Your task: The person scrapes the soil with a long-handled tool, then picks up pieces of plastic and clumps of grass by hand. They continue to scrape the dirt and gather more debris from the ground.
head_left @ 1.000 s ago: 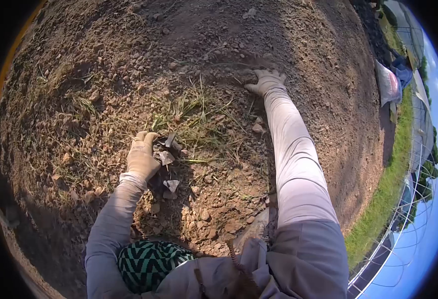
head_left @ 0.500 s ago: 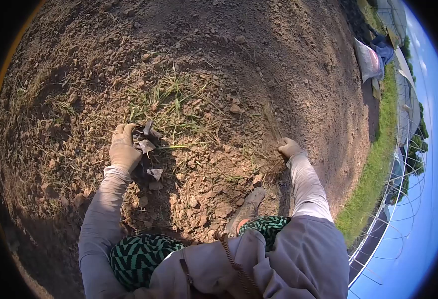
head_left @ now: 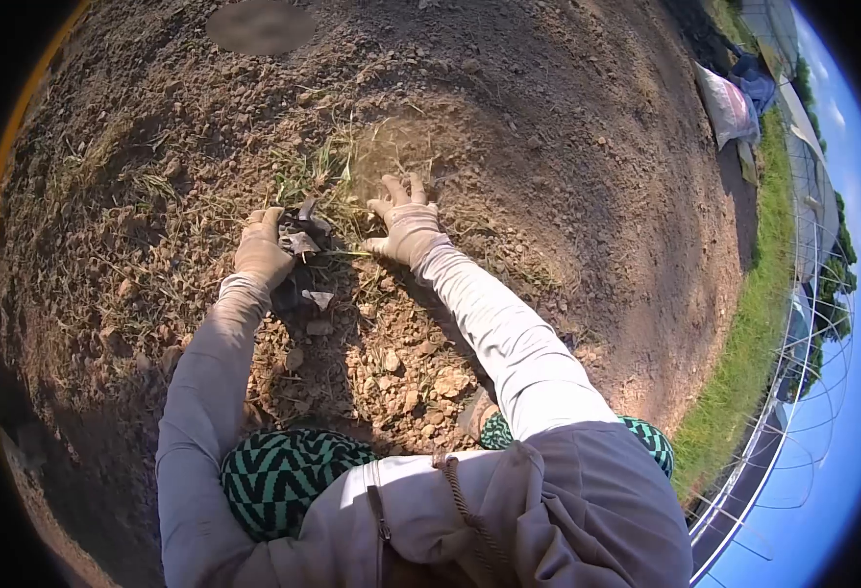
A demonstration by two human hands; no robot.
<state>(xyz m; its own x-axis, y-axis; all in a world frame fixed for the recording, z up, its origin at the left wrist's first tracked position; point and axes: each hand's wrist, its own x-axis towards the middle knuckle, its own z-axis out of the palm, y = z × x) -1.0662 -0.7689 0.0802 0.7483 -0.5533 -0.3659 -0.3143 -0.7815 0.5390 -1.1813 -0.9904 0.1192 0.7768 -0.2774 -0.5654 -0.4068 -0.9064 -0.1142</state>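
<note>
My left hand, in a pale glove, is closed on a bunch of crumpled dark plastic scraps with some light, shiny pieces. A light-sided scrap lies just below on the dark material. My right hand, also gloved, is stretched out to the right of the left one. Its fingers are spread over the edge of a patch of green and dry grass, with the thumb toward the left hand. Nothing shows gripped in it. Faint dust hangs around its fingertips.
Loose, stony soil covers the ground around my knees. A white sack stands at the upper right beside a green grass strip. Beyond it are curved metal frames. A blurred oval patch shows at the top.
My right hand has swung from the right side up and left to the grass patch. Its fingers went from closed on dry weed stalks to spread. The left hand still holds the scraps.
</note>
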